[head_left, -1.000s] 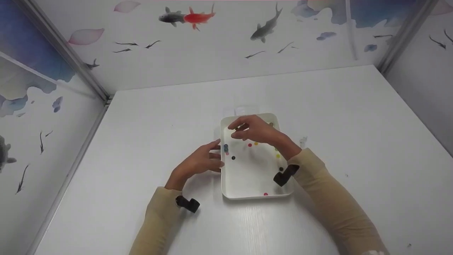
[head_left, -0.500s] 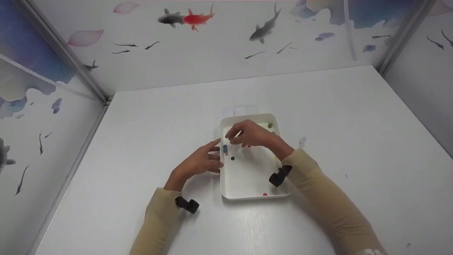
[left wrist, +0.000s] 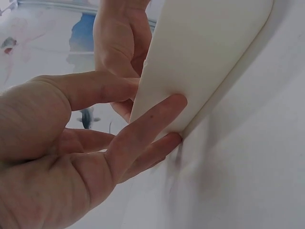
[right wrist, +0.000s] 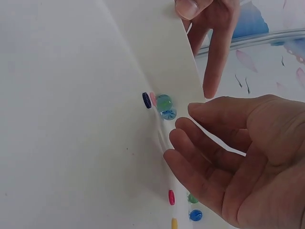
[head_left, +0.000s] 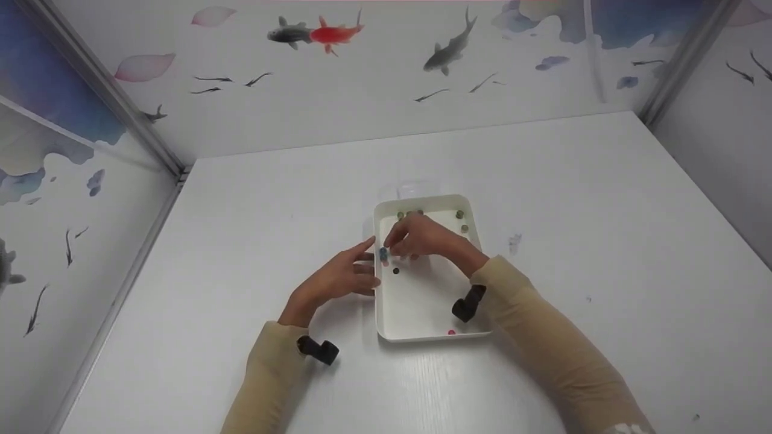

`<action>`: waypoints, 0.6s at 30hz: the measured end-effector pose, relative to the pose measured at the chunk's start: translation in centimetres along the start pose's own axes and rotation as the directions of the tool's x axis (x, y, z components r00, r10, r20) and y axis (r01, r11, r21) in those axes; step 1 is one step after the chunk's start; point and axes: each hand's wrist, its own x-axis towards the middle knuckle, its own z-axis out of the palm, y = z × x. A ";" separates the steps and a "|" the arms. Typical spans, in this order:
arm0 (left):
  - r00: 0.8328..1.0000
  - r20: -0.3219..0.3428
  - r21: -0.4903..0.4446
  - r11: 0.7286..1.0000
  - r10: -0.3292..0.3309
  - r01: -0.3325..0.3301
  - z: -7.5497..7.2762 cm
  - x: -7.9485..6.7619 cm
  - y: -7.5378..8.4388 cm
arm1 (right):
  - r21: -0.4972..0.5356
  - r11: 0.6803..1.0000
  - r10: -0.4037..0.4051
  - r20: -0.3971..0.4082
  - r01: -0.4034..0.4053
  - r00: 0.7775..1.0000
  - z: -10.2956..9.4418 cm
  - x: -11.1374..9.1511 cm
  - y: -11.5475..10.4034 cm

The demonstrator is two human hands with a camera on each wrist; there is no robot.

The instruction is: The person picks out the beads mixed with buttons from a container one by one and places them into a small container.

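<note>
A white rectangular tray [head_left: 422, 310] holds glass marbles and small coloured discs. My left hand [head_left: 338, 276] rests its fingertips against the outside of the tray's left wall, as the left wrist view [left wrist: 95, 138] confirms. Over the tray, my right hand [head_left: 419, 235] reaches to that wall from inside, its thumb and fingers slightly apart with nothing visible between them. Just beyond those fingertips in the right wrist view lie a green-blue marble [right wrist: 164, 101] and a blue marble [right wrist: 168, 114]. A pink disc [right wrist: 153, 98] and a dark disc [right wrist: 147, 100] sit beside them.
More marbles [head_left: 459, 214] lie along the tray's far end and right side. A red disc [head_left: 452, 332] is by the near wall. Behind the tray stands a clear container [head_left: 417, 189]. Printed wall panels [head_left: 362, 108] border the white table [head_left: 271, 205].
My right hand has moved down and left within the tray toward the marbles by the left wall, uncovering several marbles at the far end. The left hand has stayed in place.
</note>
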 end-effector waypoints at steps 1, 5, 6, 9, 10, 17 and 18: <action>1.000 0.001 -0.002 1.000 -0.002 0.002 0.0 0.0 0.0 | -0.003 1.000 0.003 -0.002 -0.003 1.000 0.1 0.0 0.0; 1.000 0.001 -0.007 1.000 -0.007 0.007 -0.1 0.0 0.1 | 0.001 1.000 0.022 0.000 -0.022 1.000 0.3 0.1 -0.1; 1.000 0.000 -0.004 1.000 -0.008 0.008 -0.1 0.0 0.1 | 0.001 1.000 0.026 0.002 -0.026 1.000 0.4 0.1 -0.2; 1.000 0.002 0.003 1.000 -0.011 0.011 -0.1 0.0 0.0 | 0.004 1.000 0.027 0.009 -0.027 1.000 0.6 0.1 -0.2; 1.000 0.003 0.006 1.000 -0.014 0.014 -0.1 0.0 0.0 | 0.007 1.000 0.027 0.013 -0.027 1.000 0.7 0.2 -0.2; 1.000 0.016 -0.026 1.000 0.006 -0.006 -0.2 -0.1 -0.2 | 0.030 1.000 -0.001 0.014 0.001 1.000 0.9 0.2 0.0; 1.000 0.017 -0.032 0.999 0.008 -0.008 -0.2 -0.1 -0.2 | 0.032 0.999 -0.007 0.011 0.007 1.000 1.0 0.2 0.0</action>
